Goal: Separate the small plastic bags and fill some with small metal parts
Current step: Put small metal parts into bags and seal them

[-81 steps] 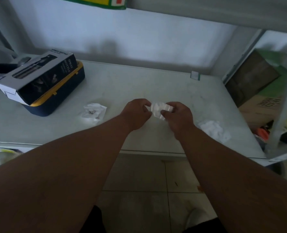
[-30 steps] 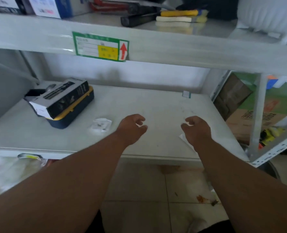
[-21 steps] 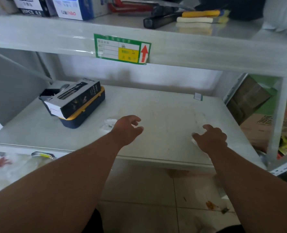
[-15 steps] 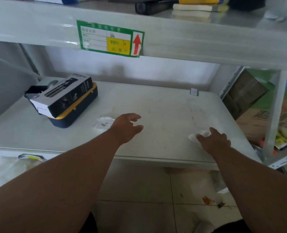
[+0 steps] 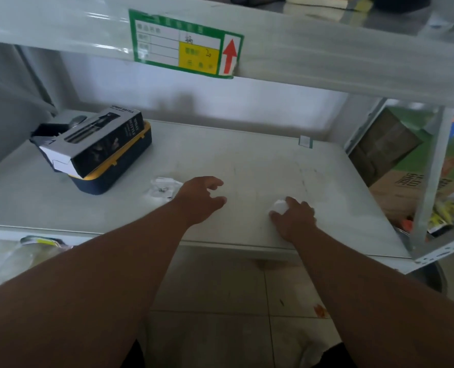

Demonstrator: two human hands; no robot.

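My right hand holds a crumpled bunch of small white plastic bags between thumb and fingers, low over the white shelf. My left hand hovers over the middle of the shelf with loosely spread fingers and holds nothing. Just left of it lies a small clear bag with dark metal parts inside, flat on the shelf.
A black-and-white carton lies on a navy and yellow case at the back left. An upper shelf beam with a green label hangs overhead. Cardboard boxes stand to the right. Tiled floor lies below the front edge.
Both hands let go of the bag they pinched together and moved apart. My right hand reached to the right, took hold of the bunch of bags, and has brought it back toward the middle.
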